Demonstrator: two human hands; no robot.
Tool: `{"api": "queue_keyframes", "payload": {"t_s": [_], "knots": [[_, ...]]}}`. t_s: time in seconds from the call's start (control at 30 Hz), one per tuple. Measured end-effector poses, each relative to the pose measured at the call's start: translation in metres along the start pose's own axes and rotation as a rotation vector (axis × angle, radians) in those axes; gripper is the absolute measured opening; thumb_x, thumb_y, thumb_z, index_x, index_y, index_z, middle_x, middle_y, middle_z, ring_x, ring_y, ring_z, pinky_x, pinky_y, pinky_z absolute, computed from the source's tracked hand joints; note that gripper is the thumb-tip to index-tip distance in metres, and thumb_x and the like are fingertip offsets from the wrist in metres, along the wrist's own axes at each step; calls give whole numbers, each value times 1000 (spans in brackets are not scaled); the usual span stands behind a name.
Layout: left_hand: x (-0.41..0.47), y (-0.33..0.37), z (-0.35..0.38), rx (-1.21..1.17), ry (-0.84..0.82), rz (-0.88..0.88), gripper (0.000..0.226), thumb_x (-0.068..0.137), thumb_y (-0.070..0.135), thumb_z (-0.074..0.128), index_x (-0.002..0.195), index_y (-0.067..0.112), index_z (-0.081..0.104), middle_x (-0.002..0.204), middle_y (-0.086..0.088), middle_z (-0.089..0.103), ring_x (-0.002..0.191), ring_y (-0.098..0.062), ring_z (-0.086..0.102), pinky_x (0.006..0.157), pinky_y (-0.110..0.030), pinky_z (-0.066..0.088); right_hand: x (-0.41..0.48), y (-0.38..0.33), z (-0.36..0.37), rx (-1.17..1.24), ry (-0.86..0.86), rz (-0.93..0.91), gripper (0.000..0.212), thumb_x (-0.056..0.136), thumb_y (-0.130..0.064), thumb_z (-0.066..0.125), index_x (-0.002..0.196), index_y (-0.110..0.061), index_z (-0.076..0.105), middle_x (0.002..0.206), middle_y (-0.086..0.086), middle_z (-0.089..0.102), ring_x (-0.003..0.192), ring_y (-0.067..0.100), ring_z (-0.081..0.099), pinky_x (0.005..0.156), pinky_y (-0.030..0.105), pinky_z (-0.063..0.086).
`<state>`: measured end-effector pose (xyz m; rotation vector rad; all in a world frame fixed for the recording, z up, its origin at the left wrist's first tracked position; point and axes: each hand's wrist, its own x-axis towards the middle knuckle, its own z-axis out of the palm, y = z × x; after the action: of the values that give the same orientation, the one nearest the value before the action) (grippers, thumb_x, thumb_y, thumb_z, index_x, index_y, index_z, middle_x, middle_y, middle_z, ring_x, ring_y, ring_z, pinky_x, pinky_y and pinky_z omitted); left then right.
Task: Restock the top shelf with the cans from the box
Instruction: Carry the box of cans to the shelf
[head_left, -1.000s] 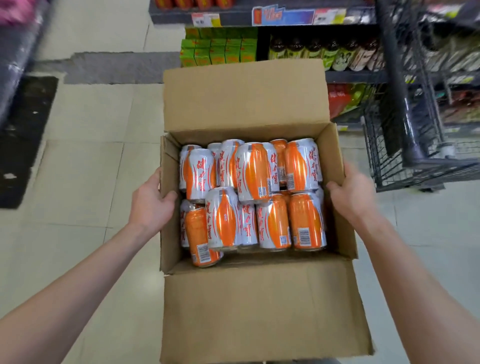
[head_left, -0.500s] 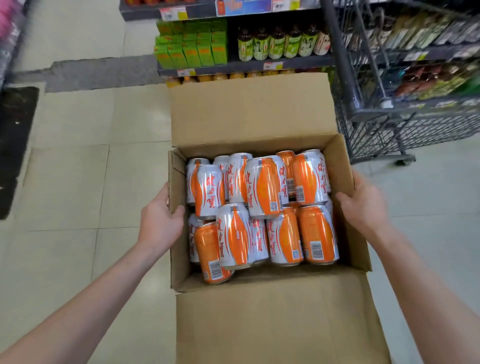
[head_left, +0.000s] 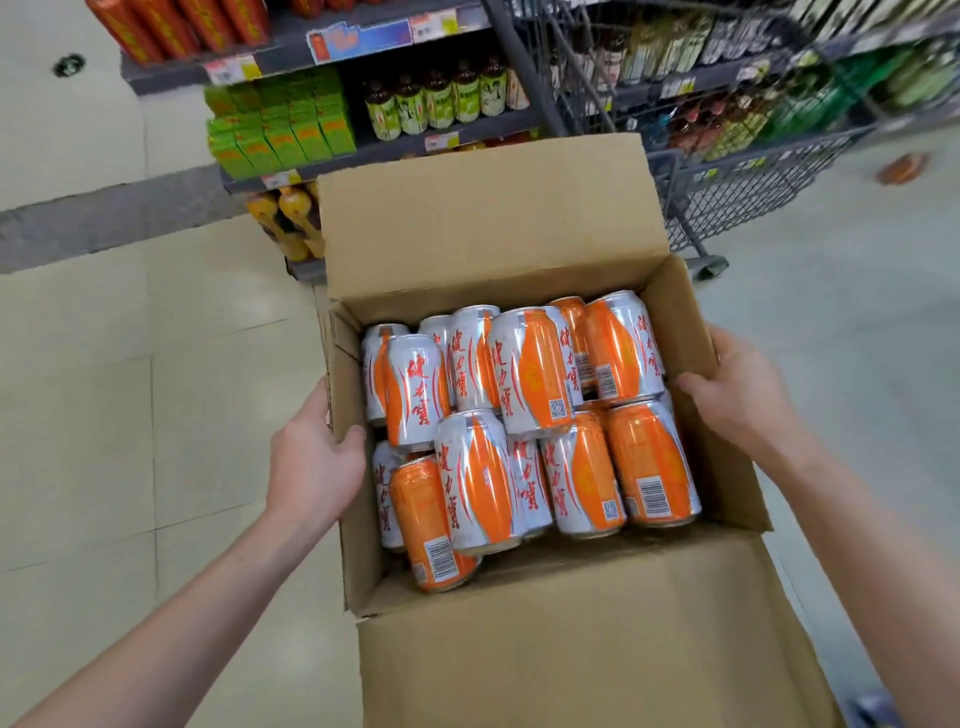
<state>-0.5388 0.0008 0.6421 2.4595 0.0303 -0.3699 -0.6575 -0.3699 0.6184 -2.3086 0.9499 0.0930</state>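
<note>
Gripping the box (head_left: 483, 223) w/ both hands, head view: left hand (head_left: 311, 457) clamps the left wall, thumb hooked over the rim; right hand (head_left: 743, 395) holds the right wall, thumb inside too. Flaps open. Orange & silver cans (head_left: 524, 374) lie on their sides inside the box, piled in layers. Drinks shelves (head_left: 363, 150) just beyond; wire cart (head_left: 753, 176) at right.

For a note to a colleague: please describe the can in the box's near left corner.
Find the open cardboard box. Look in its near corner beside the left hand. That can shows nearly all orange with a barcode, while its neighbours show silver with red writing.
</note>
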Motion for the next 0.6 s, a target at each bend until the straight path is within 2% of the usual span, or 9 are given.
{"api": "queue_keyframes", "payload": {"t_s": [0.07, 0.17, 0.23, 0.33, 0.4, 0.5, 0.6], "knots": [[-5, 9, 1, 7, -5, 17, 53, 96, 6, 64, 147, 20, 54, 96, 3, 68, 68, -3, 55, 66, -15, 39, -7, 6, -10, -16, 22, 11, 55, 91, -10, 66, 143, -24, 54, 120, 6, 72, 108, 32, 67, 93, 42, 54], [-18, 25, 6, -2, -29, 29, 53, 97, 7, 64, 147, 20, 54, 110, -1, 72, 79, -11, 58, 80, -23, 43, -16, 19, -29, -2, 41, 26, 57, 91, -11, 66, 144, -26, 53, 121, 7, 72, 107, 31, 68, 93, 44, 56], [-22, 34, 13, 11, -35, 44, 53, 96, 8, 64, 147, 20, 54, 108, 0, 71, 79, -8, 60, 82, -24, 42, -20, 30, -41, -2, 44, 25, 58, 90, -11, 66, 144, -27, 53, 120, 6, 73, 105, 29, 68, 92, 43, 56], [-24, 52, 25, 30, -38, 48, 53, 95, 10, 64, 146, 20, 55, 115, -5, 73, 91, -23, 65, 82, -27, 44, -18, 44, -63, 5, 62, 38, 57, 89, -8, 67, 143, -25, 55, 117, 5, 72, 104, 30, 67, 85, 33, 50], [-27, 71, 36, 43, -37, 72, 52, 93, 9, 64, 143, 22, 58, 109, -3, 73, 86, -22, 59, 79, -27, 43, -13, 56, -80, 26, 78, 44, 56, 88, -4, 67, 141, -22, 57, 114, 6, 72, 99, 30, 66, 81, 31, 46], [-35, 106, 52, 43, -41, 89, 48, 94, 7, 64, 140, 21, 60, 99, 5, 65, 85, -17, 55, 78, -26, 41, 1, 78, -105, 39, 83, 37, 55, 87, -4, 68, 138, -23, 59, 111, 6, 73, 91, 24, 64, 80, 31, 47], [-40, 139, 73, 50, -24, 93, 46, 95, 7, 63, 140, 17, 60, 105, 4, 66, 93, -17, 57, 83, -25, 43, 20, 100, -132, 44, 82, 22, 54, 87, -5, 68, 137, -24, 60, 111, 5, 74, 95, 26, 67, 82, 34, 51]]}}
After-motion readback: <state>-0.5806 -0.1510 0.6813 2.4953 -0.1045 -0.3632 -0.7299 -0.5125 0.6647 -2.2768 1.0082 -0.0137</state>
